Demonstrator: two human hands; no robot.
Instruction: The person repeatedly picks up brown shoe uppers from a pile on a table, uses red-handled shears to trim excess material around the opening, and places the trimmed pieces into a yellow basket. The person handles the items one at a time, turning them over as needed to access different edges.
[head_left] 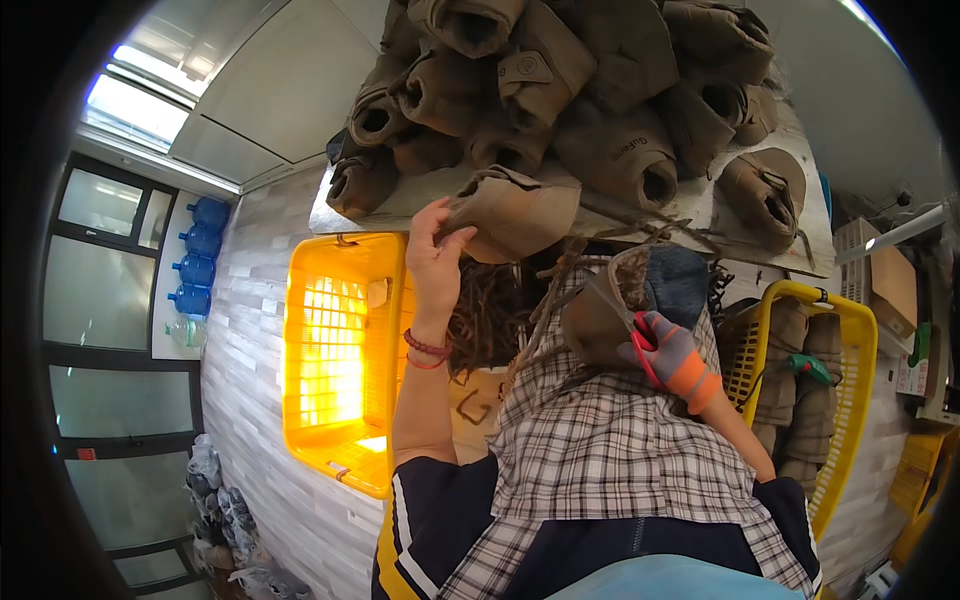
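At the near edge of the table, my bare left hand [437, 250] pinches the left side of a brown fabric piece [520, 215], shaped like a short sleeve. My right hand [675, 362], in a grey and orange glove, is closed around the red handles of a pair of scissors [642, 350]. Their blades point up and left, over another brown piece [590, 325] with a fuzzy lining, which lies on my lap. A dark blue cloth [675, 280] shows beside it. Brown strips [490, 315] hang in a tangle below the table edge.
Many rolled brown pieces [440, 90] are heaped on the table [340, 205]. A yellow basket [295, 340] stands at left; another yellow basket [865, 370] at right holds brown pieces and a green-handled tool [810, 368]. Blue water bottles [200, 240] line the far left wall.
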